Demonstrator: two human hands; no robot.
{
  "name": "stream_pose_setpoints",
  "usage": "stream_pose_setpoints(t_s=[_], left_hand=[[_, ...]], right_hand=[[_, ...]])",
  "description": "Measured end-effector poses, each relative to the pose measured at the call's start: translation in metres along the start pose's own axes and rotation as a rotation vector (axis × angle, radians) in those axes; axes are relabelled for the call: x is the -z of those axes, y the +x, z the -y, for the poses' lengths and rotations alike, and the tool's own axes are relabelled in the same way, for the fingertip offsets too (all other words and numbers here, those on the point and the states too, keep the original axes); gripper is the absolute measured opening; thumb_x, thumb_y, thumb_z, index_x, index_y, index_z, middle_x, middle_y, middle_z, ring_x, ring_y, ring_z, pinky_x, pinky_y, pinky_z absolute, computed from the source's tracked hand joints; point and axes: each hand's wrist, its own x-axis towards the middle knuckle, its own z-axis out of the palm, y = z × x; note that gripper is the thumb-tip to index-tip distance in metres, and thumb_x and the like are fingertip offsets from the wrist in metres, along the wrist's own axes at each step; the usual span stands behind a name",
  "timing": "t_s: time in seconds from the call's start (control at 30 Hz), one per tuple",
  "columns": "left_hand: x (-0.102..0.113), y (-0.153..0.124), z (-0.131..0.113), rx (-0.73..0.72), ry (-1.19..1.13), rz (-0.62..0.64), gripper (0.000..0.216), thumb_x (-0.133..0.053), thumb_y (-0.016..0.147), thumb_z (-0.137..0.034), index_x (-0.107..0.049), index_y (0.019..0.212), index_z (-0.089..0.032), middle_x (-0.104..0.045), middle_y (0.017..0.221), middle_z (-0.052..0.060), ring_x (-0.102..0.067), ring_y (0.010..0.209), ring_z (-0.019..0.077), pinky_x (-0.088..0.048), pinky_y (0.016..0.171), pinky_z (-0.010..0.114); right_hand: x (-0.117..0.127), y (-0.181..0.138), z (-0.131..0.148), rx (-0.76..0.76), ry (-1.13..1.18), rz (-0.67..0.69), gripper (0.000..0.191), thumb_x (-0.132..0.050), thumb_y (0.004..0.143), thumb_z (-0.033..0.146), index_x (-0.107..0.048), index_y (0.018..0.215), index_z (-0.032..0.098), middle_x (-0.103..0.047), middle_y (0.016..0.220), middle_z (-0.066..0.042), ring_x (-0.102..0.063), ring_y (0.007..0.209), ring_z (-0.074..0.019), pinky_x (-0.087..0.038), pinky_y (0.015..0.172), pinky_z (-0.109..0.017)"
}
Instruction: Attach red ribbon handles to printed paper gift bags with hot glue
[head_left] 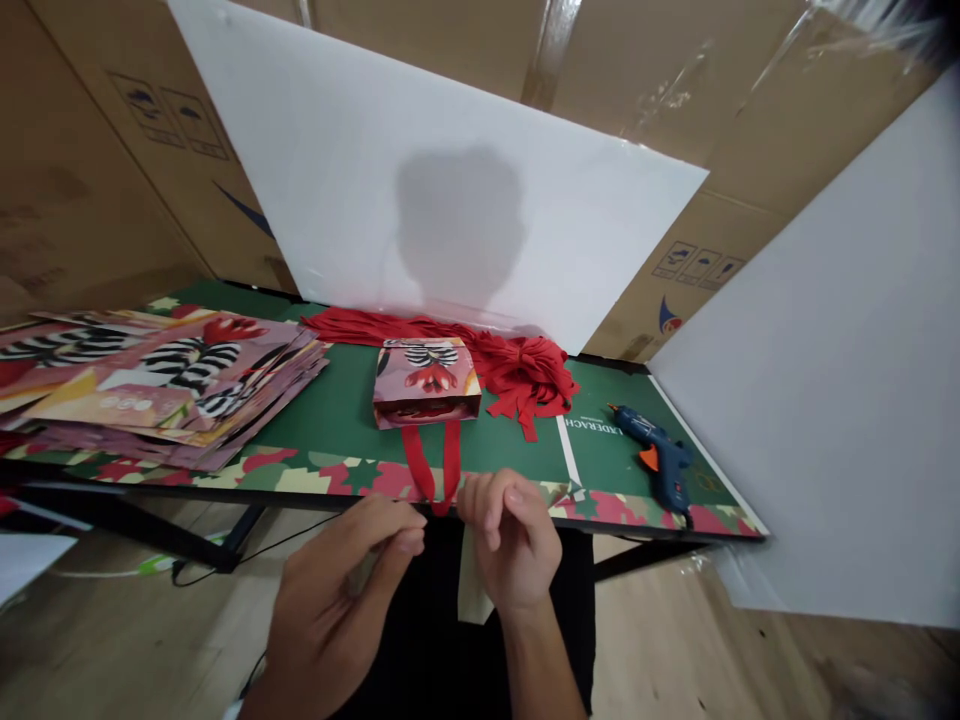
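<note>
A small patterned paper bag (426, 392) lies flat on the green table (337, 400), its red ribbon handle (431, 465) looping toward the front edge. My left hand (341, 600) and my right hand (514, 545) are close together just in front of that edge, right by the end of the ribbon loop. Both have their fingers pinched on a pale strip (472, 595); it hangs down below my right hand, and most of it is hidden.
A stack of flat printed bag sheets (150, 385) covers the table's left. A heap of red ribbons (517, 365) lies behind the bag. A blue glue gun (660, 460) rests at the right. White boards (450, 170) and cardboard boxes stand behind.
</note>
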Motion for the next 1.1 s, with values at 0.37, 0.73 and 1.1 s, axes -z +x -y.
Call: stream_pose_setpoints(t_s=[0.37,0.73,1.1], left_hand=[[0.015,-0.004,0.008,0.084,0.238,0.005,0.028,-0.054,0.106,-0.019,-0.059,0.078,-0.022,-0.057,0.059,-0.006,-0.054,0.051,0.0099,-0.045,0.056,0.023],[0.011,-0.002,0.006,0.101,0.1,0.023,0.019,-0.069,0.103,-0.023,-0.075,0.12,-0.029,-0.077,0.104,0.0,-0.073,0.091,0.0129,-0.058,0.082,0.021],[-0.007,-0.004,-0.009,0.01,-0.067,0.018,0.025,-0.074,0.097,-0.008,-0.079,0.109,-0.029,-0.076,0.093,-0.003,-0.073,0.082,0.0101,-0.06,0.078,0.018]], right_hand=[[0.012,-0.008,-0.004,0.029,-0.256,0.043,0.031,-0.066,0.103,0.035,-0.077,0.077,0.022,-0.047,0.053,0.001,-0.041,0.057,-0.018,-0.029,0.061,-0.033],[0.005,-0.014,0.006,0.19,-0.559,0.038,0.01,-0.092,0.092,0.028,-0.082,0.091,0.027,-0.066,0.076,0.0,-0.052,0.066,-0.0157,-0.039,0.064,-0.031],[0.012,-0.017,0.001,0.19,-0.605,-0.045,0.014,-0.096,0.087,0.033,-0.084,0.085,0.027,-0.067,0.072,0.0,-0.053,0.064,-0.0153,-0.041,0.06,-0.029]])
